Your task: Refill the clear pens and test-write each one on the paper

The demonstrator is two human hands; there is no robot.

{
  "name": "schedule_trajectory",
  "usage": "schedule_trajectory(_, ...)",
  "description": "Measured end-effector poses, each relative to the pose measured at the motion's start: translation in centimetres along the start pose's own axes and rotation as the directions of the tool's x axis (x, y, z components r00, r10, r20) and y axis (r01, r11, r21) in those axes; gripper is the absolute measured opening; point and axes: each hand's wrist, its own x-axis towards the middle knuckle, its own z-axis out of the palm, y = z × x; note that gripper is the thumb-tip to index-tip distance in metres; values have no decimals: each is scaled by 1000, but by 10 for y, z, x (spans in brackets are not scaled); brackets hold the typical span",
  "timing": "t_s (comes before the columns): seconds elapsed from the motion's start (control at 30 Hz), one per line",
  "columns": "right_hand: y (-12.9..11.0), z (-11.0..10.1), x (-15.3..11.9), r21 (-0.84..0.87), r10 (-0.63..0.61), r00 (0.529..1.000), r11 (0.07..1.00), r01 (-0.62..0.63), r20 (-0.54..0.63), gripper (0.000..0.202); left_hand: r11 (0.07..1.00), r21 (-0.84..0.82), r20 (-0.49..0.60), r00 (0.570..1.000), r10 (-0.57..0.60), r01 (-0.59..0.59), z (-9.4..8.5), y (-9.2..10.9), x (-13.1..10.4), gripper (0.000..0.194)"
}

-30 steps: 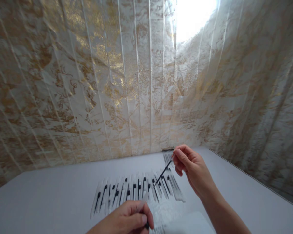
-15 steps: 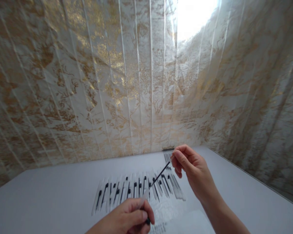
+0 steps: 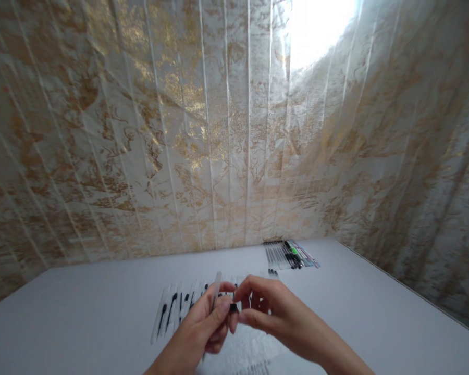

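Observation:
My left hand is closed around a slim pen with a translucent barrel, which stands up slantwise between thumb and fingers. A small black pen cap sits at the left fingertips. My right hand meets it from the right, thumb and forefinger pinched at the cap. Behind and left of the hands lies a row of clear plastic pen parts with black caps and dark refills, partly hidden by the hands.
At the back right of the white table lie several clear pens and a bunch of darker and coloured pens. A few small black caps are nearer. A gold-patterned curtain hangs behind. A printed clear sheet is in front.
My right hand has come down and left from the far end of the dark refill to the cap at my left hand. The left hand has turned, its barrel now more upright.

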Motion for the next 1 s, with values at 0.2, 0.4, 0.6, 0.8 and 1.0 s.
schedule_trajectory(0.2, 1, 3, 2, 51, -36, 997, 998, 40, -75, 10, 988, 146, 15, 999, 44, -46, 1, -4, -1, 46)
schedule_trajectory(0.4, -1, -13, 2, -98, -120, 963, 990, 99, -241, 13, 854, 516, 3, 996, 84, -74, 0, 2, -5, 38)
schedule_trajectory(0.6, -5, -9, 3, -209, -213, 959, 963, 172, -189, 20, 808, 580, 63, 995, 83, -104, 0, 2, -4, 41)
schedule_trajectory(0.8, -6, -8, 2, -256, -204, 970, 952, 165, -132, 20, 775, 623, 89, 994, 65, -107, -1, 2, -6, 35)
schedule_trajectory(1.0, -10, -10, -1, -289, -135, 989, 951, 113, -55, 16, 738, 674, 69, 997, -17, -33, 3, 14, -12, 25)
